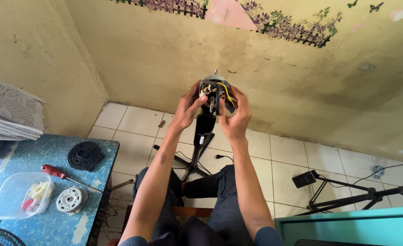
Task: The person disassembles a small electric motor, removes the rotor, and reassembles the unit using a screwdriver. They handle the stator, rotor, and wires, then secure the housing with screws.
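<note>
Two hands, left and right, grasp a grey round fan motor with yellow wires, held high over open tiled floor, well clear of the blue worktop's edge.

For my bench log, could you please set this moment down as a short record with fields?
Left hand: grips the fan motor from its left
Right hand: grips the motor's right side
Motor: bare, wires showing, atop a black stand
Blue table: red-handled screwdriver, black round cover, clear tub, metal motor plate
</note>
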